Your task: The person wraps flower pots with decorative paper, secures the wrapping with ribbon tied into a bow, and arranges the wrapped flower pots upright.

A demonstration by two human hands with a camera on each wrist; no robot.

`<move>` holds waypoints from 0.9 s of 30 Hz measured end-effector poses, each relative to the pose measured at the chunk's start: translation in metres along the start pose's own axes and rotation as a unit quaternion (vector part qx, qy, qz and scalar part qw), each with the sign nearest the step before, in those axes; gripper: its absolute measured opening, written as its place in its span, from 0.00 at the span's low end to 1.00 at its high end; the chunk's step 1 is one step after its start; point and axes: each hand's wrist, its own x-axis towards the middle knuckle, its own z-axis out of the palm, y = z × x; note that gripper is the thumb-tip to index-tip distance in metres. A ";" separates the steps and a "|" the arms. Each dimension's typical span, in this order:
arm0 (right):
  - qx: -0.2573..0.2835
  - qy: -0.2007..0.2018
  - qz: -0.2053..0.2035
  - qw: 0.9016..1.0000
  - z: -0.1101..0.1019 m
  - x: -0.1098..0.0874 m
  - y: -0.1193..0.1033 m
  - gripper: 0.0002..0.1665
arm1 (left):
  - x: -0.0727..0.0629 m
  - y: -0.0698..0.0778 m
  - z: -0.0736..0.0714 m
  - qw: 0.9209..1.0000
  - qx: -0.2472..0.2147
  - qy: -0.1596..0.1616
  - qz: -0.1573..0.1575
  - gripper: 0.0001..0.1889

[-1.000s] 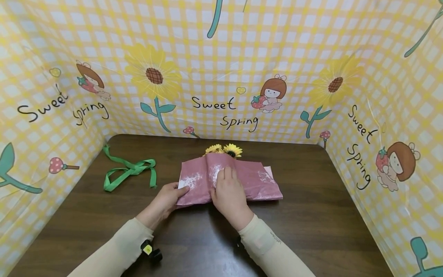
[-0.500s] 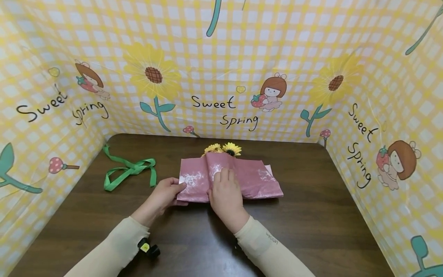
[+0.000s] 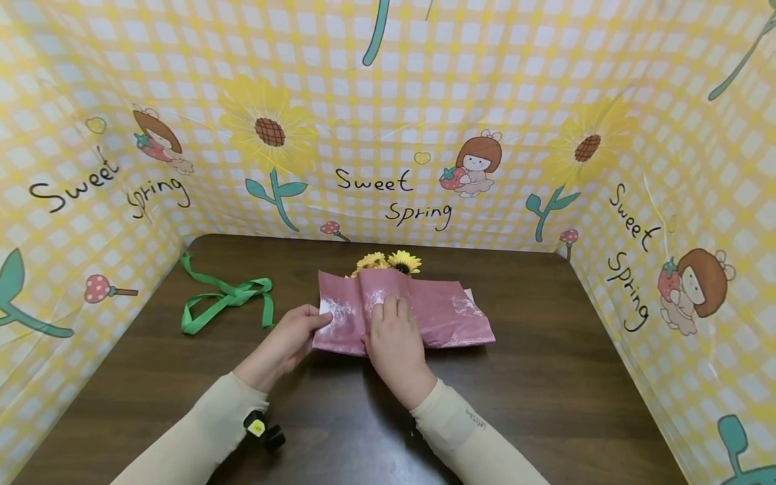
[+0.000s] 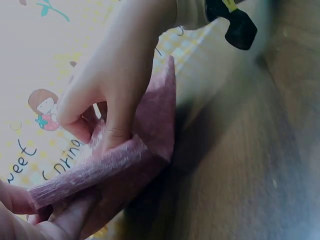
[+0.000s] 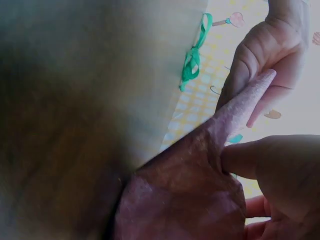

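Pink wrapping paper (image 3: 445, 311) with white speckled patches lies folded around a bunch of yellow flowers in the middle of the table. Two flower heads (image 3: 405, 261) show above its far edge; their stems are hidden. My left hand (image 3: 285, 340) pinches the paper's left edge, thumb on top, and holds that side lifted. On the middle fold, my right hand (image 3: 397, 343) grips the paper with bent fingers. The right wrist view shows its thumb (image 5: 242, 160) against the paper, with the left hand (image 5: 270, 55) pinching the edge beyond.
A green ribbon (image 3: 227, 296) lies loosely looped on the dark wooden table (image 3: 539, 377), left of the paper. Yellow checked cloth (image 3: 388, 121) with printed flowers and figures walls the table at the back and sides.
My left hand has shifted its hold along the paper's left edge, its fingers briefly extending below it, and that edge is now tilted up. My right hand stays at the fold.
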 end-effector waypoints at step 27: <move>0.128 -0.009 -0.005 0.992 -0.012 0.009 0.019 0.13 | 0.006 0.025 0.046 0.999 0.028 0.015 0.037 0.06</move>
